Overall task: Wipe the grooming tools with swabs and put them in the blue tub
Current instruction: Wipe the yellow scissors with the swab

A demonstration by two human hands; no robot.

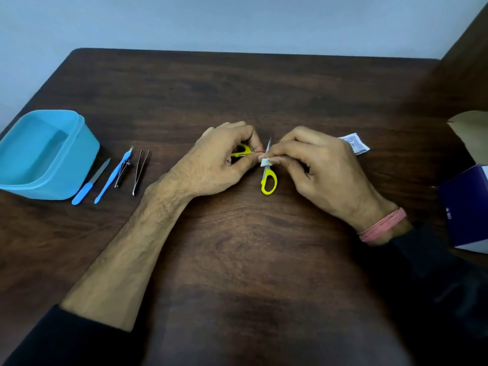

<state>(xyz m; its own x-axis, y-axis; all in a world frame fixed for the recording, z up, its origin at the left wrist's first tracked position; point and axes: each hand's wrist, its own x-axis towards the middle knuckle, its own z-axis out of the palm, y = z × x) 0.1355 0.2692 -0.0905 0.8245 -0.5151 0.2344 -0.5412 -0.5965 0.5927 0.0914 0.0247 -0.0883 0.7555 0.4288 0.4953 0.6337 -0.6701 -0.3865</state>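
Note:
Small scissors with yellow handles lie spread open at the table's middle. My left hand grips one yellow handle, partly hidden under its fingers. My right hand pinches a small white swab against a blade whose tip points up. The blue tub stands at the far left with nothing visible inside. Beside it lie a blue-handled nail file, a blue cuticle tool, a nail clipper and steel tweezers.
A torn white swab wrapper lies just behind my right hand. A dark purple box stands at the right edge, with a brown cardboard flap behind it. The table is dark wood against a pale wall.

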